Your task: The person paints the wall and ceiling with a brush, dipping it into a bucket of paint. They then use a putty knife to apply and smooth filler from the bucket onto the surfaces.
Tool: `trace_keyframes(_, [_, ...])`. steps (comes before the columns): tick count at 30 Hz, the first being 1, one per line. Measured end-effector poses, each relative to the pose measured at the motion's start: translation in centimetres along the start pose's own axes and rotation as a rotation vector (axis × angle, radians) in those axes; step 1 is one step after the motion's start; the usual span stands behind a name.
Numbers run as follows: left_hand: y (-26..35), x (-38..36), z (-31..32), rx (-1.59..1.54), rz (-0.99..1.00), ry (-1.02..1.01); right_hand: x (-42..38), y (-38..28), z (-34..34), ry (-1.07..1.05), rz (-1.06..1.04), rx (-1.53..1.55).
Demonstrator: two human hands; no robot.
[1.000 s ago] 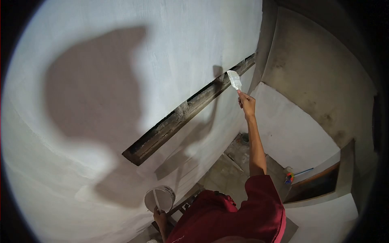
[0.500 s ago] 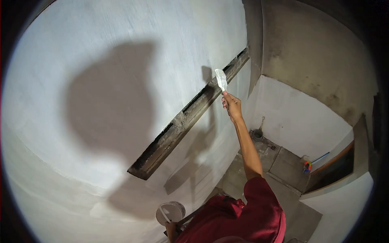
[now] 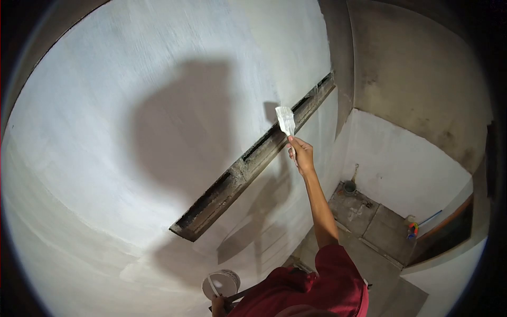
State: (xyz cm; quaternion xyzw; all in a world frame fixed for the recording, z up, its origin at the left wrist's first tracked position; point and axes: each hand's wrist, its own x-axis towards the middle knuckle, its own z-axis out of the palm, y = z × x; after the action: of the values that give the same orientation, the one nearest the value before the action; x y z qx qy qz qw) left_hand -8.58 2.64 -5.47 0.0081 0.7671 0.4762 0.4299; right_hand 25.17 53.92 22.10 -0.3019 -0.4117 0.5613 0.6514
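Observation:
My right hand [image 3: 301, 155] is wrapped round the handle of a paintbrush [image 3: 285, 119] with its head coated in white. The arm stretches up and forward, and the bristles point upward in front of a dark, rough ledge [image 3: 240, 171] that slants across the wall. Whether the bristles touch anything is not clear. Low in the view, my left hand [image 3: 218, 305] is closed at the near side of a white bucket [image 3: 230, 285], where a pale strip like its handle crosses the mouth. Something whitish lies inside the bucket.
The wall [image 3: 95, 158] carries uneven white paint and my shadow. A dark bar, perhaps a ladder part, runs beside the bucket. Far below, the grey floor [image 3: 388, 232] holds a dark pot [image 3: 349, 186] and a colourful object [image 3: 412, 229] by a doorway [image 3: 446, 235].
The brush has tipped further left and its broad face now shows more. My right hand sits slightly lower in view. The whole view has shifted a little; the left hand stays at the bucket.

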Motion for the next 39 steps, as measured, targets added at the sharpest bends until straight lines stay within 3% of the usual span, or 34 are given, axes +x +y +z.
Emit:
trace_keyframes(6, [1.9,-2.3,0.6,-0.114,-0.082,0.023,-0.3,0.3,-0.1,-0.074,-0.035,0.006])
trace_keyframes(13, [3.4,-4.3,1.2,0.054,-0.022,0.019,-0.8,-0.3,0.2,-0.081,-0.003,0.014])
trace_keyframes(15, [1.9,-3.1,0.5,0.114,0.029,0.009,-1.1,-0.7,0.1,-0.098,0.007,-0.019])
trace_keyframes(18, [-5.6,9.1,-5.3,0.079,0.069,-0.016,-1.3,-0.9,0.2,-0.049,0.016,-0.054])
trace_keyframes(21, [-2.0,2.9,-1.7,0.108,0.032,0.036,-0.5,0.1,-0.6,-0.050,0.012,-0.085])
trace_keyframes(24, [1.8,-4.6,0.8,-0.105,0.064,-0.068,-0.3,0.1,-0.9,-0.052,-0.021,-0.047])
trace_keyframes(27, [1.4,-3.6,0.2,-0.084,-0.017,-0.082,-0.7,-0.7,-1.3,-0.066,0.004,-0.061])
trace_keyframes(39, [2.0,-3.9,0.8,-0.083,0.008,-0.034,-1.3,-0.8,-2.1,-0.032,0.050,-0.030])
